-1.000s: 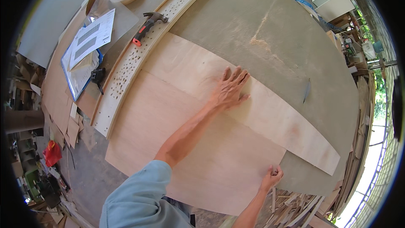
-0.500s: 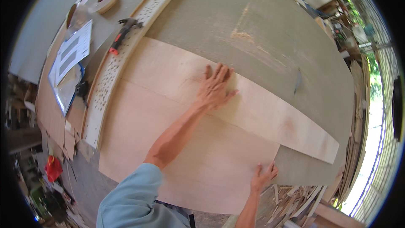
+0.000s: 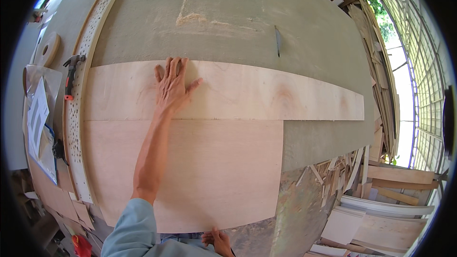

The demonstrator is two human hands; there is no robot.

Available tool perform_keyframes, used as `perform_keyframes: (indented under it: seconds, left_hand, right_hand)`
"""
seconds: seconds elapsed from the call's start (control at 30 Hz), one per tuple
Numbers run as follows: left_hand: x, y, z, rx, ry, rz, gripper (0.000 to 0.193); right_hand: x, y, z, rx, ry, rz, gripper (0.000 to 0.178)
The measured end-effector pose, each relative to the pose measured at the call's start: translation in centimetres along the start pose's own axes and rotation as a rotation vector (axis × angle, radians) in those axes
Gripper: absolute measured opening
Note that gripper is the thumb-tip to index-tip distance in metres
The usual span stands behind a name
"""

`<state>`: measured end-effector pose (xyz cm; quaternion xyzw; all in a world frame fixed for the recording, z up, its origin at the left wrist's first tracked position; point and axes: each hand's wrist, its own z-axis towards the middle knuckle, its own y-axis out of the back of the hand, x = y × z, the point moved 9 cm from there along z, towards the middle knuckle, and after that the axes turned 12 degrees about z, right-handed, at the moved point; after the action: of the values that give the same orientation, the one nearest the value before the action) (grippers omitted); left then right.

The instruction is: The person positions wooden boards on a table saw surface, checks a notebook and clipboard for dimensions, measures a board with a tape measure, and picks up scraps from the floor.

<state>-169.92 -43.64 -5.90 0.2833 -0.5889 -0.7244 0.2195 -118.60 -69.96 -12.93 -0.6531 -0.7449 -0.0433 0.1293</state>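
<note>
My left hand (image 3: 172, 85) lies with fingers spread on a long pale plywood strip (image 3: 238, 93), its fingertips over the far edge. The strip tapers towards its right end. A pinkish plywood sheet (image 3: 200, 166) butts along the strip's near side, with a thin seam between them. At that sheet's near edge is my right hand (image 3: 217, 240), fingers curled and thumb tip against the edge; whether anything is pinched there is hidden. Both boards lie against a long speckled rail (image 3: 76, 128) on their left. Beyond the strip, a thin saw blade (image 3: 277, 43) stands up from the grey table (image 3: 228, 33).
On the rail rests a claw hammer (image 3: 71, 76). Left of it are a tape roll (image 3: 48, 50), papers in a plastic sleeve (image 3: 39, 114) and a small black object (image 3: 58, 150). Sawdust (image 3: 190, 19) streaks the table. Wood offcuts (image 3: 335, 176) lie at the lower right.
The view has turned, so the boards now run level across it. My right hand has gone from the pinkish sheet's right edge to its near edge. The left hand stays flat on the strip.
</note>
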Motion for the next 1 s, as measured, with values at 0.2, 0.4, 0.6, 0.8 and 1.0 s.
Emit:
perform_keyframes:
  seconds: [0.2, 0.4, 0.6, 0.8, 1.0]
  left_hand:
    - [0.1, 0.3, -0.2, 0.042, -0.006, 0.026, 0.076]
    - [0.6, 0.2, 0.2, -0.039, -0.010, 0.021, 0.077]
    - [0.8, -0.3, 2.2, 0.005, -0.021, -0.028, 0.078]
    - [1.6, -0.2, 3.8, -0.031, -0.015, -0.058, 0.074]
    - [1.6, -0.2, 5.9, -0.060, -0.007, -0.022, 0.075]
  right_hand:
    - [-1.1, 0.9, 0.9, -0.021, 0.049, -0.092, 0.051]
    - [0.0, 0.0, 0.5, -0.037, 0.085, -0.094, 0.050]
    - [2.4, -2.0, 0.7, -0.017, 0.122, -0.065, 0.051]
    - [3.3, -3.0, 1.4, -0.005, 0.165, -0.050, 0.051]
    - [4.3, -4.5, 1.6, -0.055, 0.111, -0.004, 0.051]
